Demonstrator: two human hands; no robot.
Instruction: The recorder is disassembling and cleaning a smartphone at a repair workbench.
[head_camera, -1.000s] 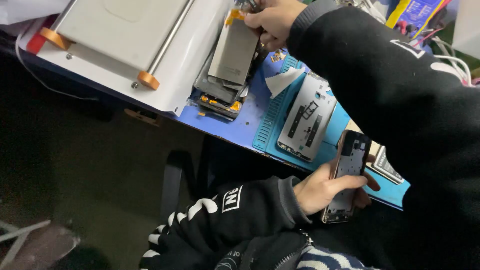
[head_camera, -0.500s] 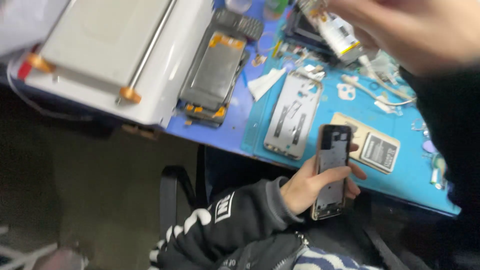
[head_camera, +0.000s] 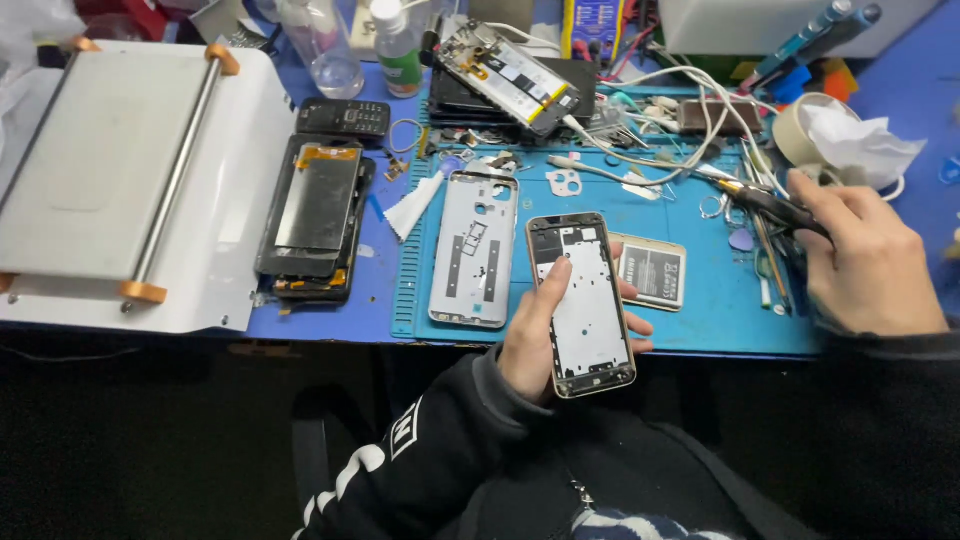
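Holding a stripped phone frame (head_camera: 583, 305) face-up just off the near edge of the blue work mat (head_camera: 700, 310), the left hand (head_camera: 540, 335) cradles it from beneath, thumb lying across the upper left of the frame and fingertips curling round its right side. By the look of it the work is in a disassembly or refit stage: the frame is bare, and the hand steadies it while a tool is fetched. The right hand (head_camera: 865, 262), at about three o'clock from the frame and well apart from it, rests on the mat with its fingers closed round dark tweezers (head_camera: 765, 203), whose tips point toward ten o'clock. The next move likely calls for bringing those tips over to the frame and keeping it level and still.

At nine o'clock from the frame lies a silver back cover (head_camera: 473, 250), flat on the mat; farther the same way sits the white separator machine (head_camera: 140, 180). Just beside the frame at two o'clock lies a flat battery (head_camera: 652, 272).
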